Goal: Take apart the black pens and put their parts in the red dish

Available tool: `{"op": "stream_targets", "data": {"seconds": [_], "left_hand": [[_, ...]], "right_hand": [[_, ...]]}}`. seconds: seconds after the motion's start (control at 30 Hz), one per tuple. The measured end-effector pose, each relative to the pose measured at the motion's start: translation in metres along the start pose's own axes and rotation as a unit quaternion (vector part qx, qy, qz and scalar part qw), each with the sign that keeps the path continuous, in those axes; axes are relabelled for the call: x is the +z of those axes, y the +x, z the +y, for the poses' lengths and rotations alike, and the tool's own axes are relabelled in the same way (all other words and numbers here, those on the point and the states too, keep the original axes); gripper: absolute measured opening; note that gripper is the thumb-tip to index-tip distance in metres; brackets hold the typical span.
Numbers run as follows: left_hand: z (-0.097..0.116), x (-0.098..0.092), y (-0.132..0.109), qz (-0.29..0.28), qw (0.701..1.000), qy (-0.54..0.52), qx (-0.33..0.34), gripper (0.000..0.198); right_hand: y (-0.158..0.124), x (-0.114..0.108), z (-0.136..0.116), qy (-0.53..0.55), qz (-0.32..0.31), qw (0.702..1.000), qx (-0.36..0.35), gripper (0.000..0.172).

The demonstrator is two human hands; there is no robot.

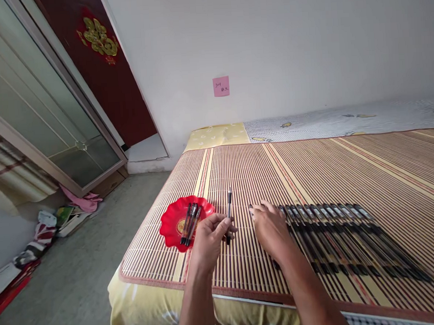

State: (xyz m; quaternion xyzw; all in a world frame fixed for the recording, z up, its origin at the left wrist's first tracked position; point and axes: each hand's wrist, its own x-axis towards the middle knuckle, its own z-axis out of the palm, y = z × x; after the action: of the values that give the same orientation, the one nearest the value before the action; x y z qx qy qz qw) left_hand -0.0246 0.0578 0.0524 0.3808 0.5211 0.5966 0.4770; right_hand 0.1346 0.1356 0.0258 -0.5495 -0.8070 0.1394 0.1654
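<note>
In my left hand (pixel 211 234) is a pen (pixel 229 199), pinched between thumb and fingers, its bare tip pointing up and away and no cap on that end. My right hand (pixel 268 223) is closed over the top end of another pen (pixel 276 265) at the left end of a row; the hand and wrist hide most of it. Several capped black pens (pixel 328 244) lie side by side on the mat, caps away from me. Left of my left hand, a red scalloped plate (pixel 168 235) holds a few more pens (pixel 189 224).
The slatted bamboo mat (pixel 239 166) covers a bed with a yellow sheet (pixel 145 304) hanging over its near edge. A pink note (pixel 221 86) is stuck on the white wall. Clothes and books (pixel 68 220) lie on the floor at left, near a glass door (pixel 47 94).
</note>
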Motion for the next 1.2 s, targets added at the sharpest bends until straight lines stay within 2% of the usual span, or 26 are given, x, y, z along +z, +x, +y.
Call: {"op": "stream_targets", "data": {"seconds": [0.1,0.2,0.37,0.53,0.67,0.77,0.83,0.9,0.97,1.0,1.07,1.2], "left_hand": [[-0.002,-0.003,0.000,-0.003,1.000,0.001,0.001,0.044],[-0.003,-0.003,0.001,-0.011,1.000,-0.007,-0.001,0.044],[-0.002,-0.002,0.001,-0.012,1.000,-0.014,-0.011,0.046],[-0.003,-0.001,0.000,-0.013,0.999,-0.028,-0.021,0.047],[-0.003,-0.002,0.001,-0.016,0.999,-0.048,-0.018,0.048],[-0.003,-0.002,0.001,-0.024,0.999,-0.033,-0.014,0.047],[-0.003,-0.003,0.001,-0.033,0.999,-0.015,-0.012,0.046],[-0.002,-0.002,0.000,-0.049,0.999,0.003,-0.013,0.044],[-0.002,-0.001,-0.001,-0.065,0.998,0.020,-0.013,0.042],[-0.002,0.000,-0.001,-0.071,0.997,0.027,-0.013,0.041],[-0.003,0.001,-0.002,-0.082,0.996,0.038,-0.013,0.038],[-0.007,0.002,-0.003,-0.098,0.994,0.051,-0.015,0.033]], "right_hand": [[-0.001,0.005,-0.004,-0.044,-0.034,0.998,-0.024,0.044],[0.000,-0.001,-0.008,-0.036,-0.057,0.997,-0.039,0.034],[-0.002,-0.004,-0.017,-0.041,-0.046,0.998,-0.016,0.015],[-0.007,0.011,-0.023,-0.051,-0.058,0.997,0.002,0.024],[-0.006,0.012,-0.021,-0.005,-0.065,0.998,0.003,0.024],[-0.005,-0.001,-0.016,0.131,-0.055,0.990,0.014,0.021],[-0.006,-0.015,-0.012,0.291,0.025,0.956,0.036,0.027],[-0.007,-0.030,-0.007,0.422,0.148,0.893,0.050,0.037],[-0.010,-0.042,-0.004,0.492,0.248,0.833,0.042,0.045],[-0.011,-0.047,-0.004,0.513,0.277,0.812,0.033,0.047],[-0.012,-0.051,-0.003,0.538,0.289,0.791,0.020,0.047],[-0.012,-0.051,-0.003,0.555,0.239,0.796,0.011,0.047]]}}
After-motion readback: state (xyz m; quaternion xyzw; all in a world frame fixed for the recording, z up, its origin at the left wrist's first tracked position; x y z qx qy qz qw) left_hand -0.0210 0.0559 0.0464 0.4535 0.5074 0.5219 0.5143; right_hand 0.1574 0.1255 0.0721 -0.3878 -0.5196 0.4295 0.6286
